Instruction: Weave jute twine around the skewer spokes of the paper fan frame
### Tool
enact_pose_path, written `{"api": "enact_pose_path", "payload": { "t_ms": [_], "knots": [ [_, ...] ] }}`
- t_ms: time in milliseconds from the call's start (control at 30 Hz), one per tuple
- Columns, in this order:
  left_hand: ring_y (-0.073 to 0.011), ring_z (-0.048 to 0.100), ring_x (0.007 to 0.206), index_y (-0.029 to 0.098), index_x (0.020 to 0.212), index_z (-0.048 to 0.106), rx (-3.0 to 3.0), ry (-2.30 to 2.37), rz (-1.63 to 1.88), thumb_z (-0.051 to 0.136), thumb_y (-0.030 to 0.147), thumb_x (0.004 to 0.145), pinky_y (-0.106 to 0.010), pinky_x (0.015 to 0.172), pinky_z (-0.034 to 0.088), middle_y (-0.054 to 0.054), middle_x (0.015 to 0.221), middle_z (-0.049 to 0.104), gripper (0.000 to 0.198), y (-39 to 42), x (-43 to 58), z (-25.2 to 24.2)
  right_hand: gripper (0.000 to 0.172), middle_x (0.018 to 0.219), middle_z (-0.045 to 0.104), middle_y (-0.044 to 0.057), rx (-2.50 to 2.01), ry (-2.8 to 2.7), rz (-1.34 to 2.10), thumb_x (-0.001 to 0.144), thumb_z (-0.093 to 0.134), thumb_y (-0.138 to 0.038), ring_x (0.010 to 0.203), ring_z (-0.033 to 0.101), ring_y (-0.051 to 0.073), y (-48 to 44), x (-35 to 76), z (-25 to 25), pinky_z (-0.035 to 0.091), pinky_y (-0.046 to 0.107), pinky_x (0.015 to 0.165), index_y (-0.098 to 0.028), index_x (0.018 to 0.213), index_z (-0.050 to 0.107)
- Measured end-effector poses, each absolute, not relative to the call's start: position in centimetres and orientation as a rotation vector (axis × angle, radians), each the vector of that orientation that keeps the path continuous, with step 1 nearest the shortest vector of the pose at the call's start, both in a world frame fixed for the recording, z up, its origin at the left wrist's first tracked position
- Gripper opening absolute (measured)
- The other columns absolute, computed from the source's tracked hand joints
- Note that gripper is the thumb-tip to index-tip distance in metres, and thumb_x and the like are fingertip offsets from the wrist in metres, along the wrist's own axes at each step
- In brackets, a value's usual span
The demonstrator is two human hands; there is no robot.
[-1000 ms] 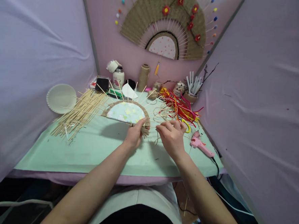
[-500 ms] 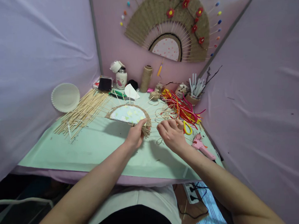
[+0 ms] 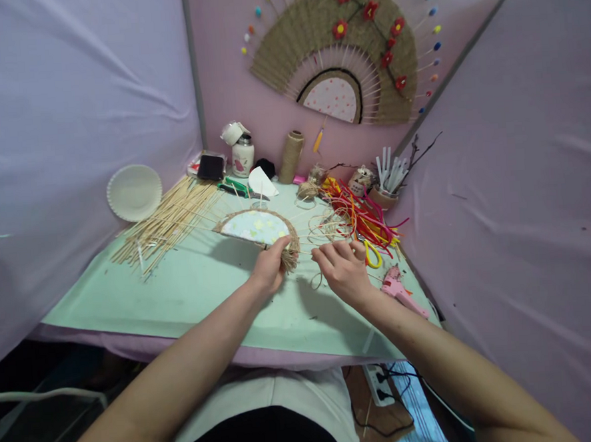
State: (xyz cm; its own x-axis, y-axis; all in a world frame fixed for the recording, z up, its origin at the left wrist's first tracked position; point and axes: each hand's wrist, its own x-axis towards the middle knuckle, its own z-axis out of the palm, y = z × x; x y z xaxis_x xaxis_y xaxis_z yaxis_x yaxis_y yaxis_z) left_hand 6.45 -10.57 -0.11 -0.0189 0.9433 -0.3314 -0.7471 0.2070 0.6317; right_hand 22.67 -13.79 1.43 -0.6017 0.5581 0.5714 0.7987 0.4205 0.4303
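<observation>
My left hand (image 3: pixel 271 266) grips the right end of a half-round fan piece (image 3: pixel 256 227), thumb on top. The piece has a pale floral fabric face, a brown twine border and thin sticks radiating outward. Twine (image 3: pixel 290 256) is bunched around the sticks beside my left thumb. My right hand (image 3: pixel 342 268) is closed just right of it, fingers curled around a thin stick or strand of twine; which one is hidden by the fingers. A loop of twine (image 3: pixel 317 281) hangs just below the right fingertips.
Bamboo sticks (image 3: pixel 170 218) lie at left beside a white scalloped dish (image 3: pixel 134 193). Green-handled pliers (image 3: pixel 236 187), a twine spool (image 3: pixel 290 157), red and yellow pipe cleaners (image 3: pixel 352 207), yellow-handled scissors (image 3: pixel 373 254) and a pink glue gun (image 3: pixel 403 292) surround the work. A finished fan (image 3: pixel 335 52) hangs behind.
The camera view has shifted slightly. My left hand still grips the fan piece, and my right hand stays closed beside it with hardly any movement.
</observation>
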Motion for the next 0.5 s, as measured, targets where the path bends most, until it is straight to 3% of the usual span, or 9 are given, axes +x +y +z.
{"api": "enact_pose_path", "payload": {
  "t_ms": [167, 500],
  "knots": [
    [-0.0075, 0.058, 0.052, 0.012, 0.076, 0.066, 0.323, 0.814, 1.365, 0.074, 0.017, 0.069, -0.020, 0.051, 0.049, 0.002, 0.065, 0.065, 0.011, -10.56, 6.38, -0.09, 0.013, 0.084, 0.069, 0.003, -1.162, -2.309, -0.956, 0.098, 0.053, -0.024, 0.087, 0.049, 0.020, -14.03, 22.67, 1.12, 0.022, 0.038, 0.086, -0.020, 0.102, 0.065],
    [-0.0073, 0.060, 0.054, 0.011, 0.079, 0.067, 0.314, 0.838, 1.338, 0.069, 0.014, 0.076, -0.019, 0.052, 0.050, 0.002, 0.067, 0.066, 0.005, -10.56, 6.29, 0.09, 0.026, 0.101, 0.073, 0.009, -1.134, -2.219, -0.804, 0.096, 0.057, -0.032, 0.093, 0.057, 0.022, -14.63, 23.09, 1.94, 0.028, 0.038, 0.087, -0.015, 0.115, 0.062]
  ]
}}
